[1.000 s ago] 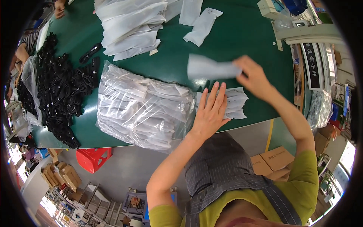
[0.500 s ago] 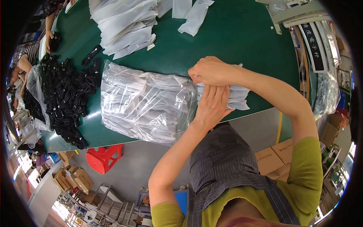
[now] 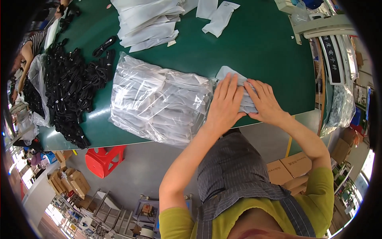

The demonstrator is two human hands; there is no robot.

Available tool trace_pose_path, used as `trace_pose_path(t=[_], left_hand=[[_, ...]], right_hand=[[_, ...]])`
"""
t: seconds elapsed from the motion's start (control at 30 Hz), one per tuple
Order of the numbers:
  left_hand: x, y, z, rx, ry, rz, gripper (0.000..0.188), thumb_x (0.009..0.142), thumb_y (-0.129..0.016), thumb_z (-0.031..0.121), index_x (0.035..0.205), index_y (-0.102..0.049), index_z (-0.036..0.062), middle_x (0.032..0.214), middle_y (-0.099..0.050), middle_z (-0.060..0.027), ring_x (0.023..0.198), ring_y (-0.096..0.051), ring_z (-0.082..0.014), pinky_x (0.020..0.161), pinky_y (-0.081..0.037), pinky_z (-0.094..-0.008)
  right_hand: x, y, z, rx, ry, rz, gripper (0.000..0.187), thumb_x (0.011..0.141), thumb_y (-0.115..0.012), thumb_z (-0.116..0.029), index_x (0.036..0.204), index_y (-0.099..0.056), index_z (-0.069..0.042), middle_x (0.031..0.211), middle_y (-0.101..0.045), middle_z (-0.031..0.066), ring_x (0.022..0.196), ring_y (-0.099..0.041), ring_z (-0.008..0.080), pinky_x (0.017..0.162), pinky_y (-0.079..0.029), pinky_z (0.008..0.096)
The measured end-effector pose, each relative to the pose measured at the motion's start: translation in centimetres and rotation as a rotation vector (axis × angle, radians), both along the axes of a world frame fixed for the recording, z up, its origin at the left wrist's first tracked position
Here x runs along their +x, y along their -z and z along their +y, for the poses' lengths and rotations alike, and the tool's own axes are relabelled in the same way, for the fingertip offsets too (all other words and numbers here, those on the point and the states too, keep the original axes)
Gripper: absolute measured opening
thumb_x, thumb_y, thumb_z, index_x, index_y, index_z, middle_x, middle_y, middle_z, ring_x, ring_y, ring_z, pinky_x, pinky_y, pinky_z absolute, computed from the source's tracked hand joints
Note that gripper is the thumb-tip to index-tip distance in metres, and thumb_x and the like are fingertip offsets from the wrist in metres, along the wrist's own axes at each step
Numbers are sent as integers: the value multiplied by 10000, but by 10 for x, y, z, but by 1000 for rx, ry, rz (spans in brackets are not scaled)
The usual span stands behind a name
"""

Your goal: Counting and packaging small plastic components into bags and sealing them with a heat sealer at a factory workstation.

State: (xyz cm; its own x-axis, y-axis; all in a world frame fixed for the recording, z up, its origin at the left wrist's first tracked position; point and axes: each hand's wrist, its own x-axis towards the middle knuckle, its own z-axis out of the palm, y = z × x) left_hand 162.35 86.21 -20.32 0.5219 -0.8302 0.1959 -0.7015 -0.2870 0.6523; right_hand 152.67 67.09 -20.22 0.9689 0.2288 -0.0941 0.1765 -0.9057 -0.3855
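A small stack of pale, frosted pouches (image 3: 226,70) lies on the green table at my front right. My left hand (image 3: 226,100) rests along its left side, fingers stretched out over the top. Over the right side lies my right hand (image 3: 266,100), its fingers extended and slightly apart; both hands cover much of the stack. Just left of my left hand is a large clear plastic bag (image 3: 159,103) packed with rows of similar pouches. Its right end lies close to my left hand.
A heap of black coiled cables (image 3: 67,91) spreads over the table's left, with one cable bundle (image 3: 104,46) apart. More white pouches (image 3: 149,24) lie at the back. A red stool (image 3: 101,161) stands below the front edge. Another person's arm (image 3: 27,59) reaches in at far left.
My right hand has come down from across the top of my left hand to the stack's right side. My left hand stays on the pouches. The whole view has shifted slightly.
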Motion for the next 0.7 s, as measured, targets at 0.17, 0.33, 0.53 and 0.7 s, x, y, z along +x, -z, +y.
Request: trace_pose_path(t=[0.17,0.33,0.53,0.7], left_hand=[[-34,-18,68,231,-373,-142,739,678,-814,161,1303,-472,-35,1358,-443,-212,1300,-403,-425,1063,-331,-534],[-15,-15,102,217,-409,-172,314,812,-702,38,1110,-619,-16,918,-602,-123,836,-573,-272,673,-451,-382],[-17,-51,98,6,-309,-211,231,791,-697,-48,1019,-666,-20,672,-539,-86,561,-514,-245,500,-404,-359],[-15,-56,98,23,-184,-182,325,761,-733,-12,1080,-673,-7,677,-552,-81,590,-543,-241,528,-441,-353]], right_hand=[[-10,1,14,59,240,-88,971,642,-811,-122,1480,-326,-47,1377,-382,211,1216,-421,390,998,-344,475],[-27,-23,39,107,274,-25,950,630,-807,-137,1471,-369,-76,1358,-388,230,1202,-430,397,977,-356,480],[-3,-25,117,324,23,-93,900,623,-809,-219,1435,-441,-95,1406,-372,252,1216,-445,382,941,-372,518],[80,16,167,266,-9,-364,608,790,-673,-253,1351,-524,-74,1529,-294,216,1361,-343,372,1024,-339,560]])
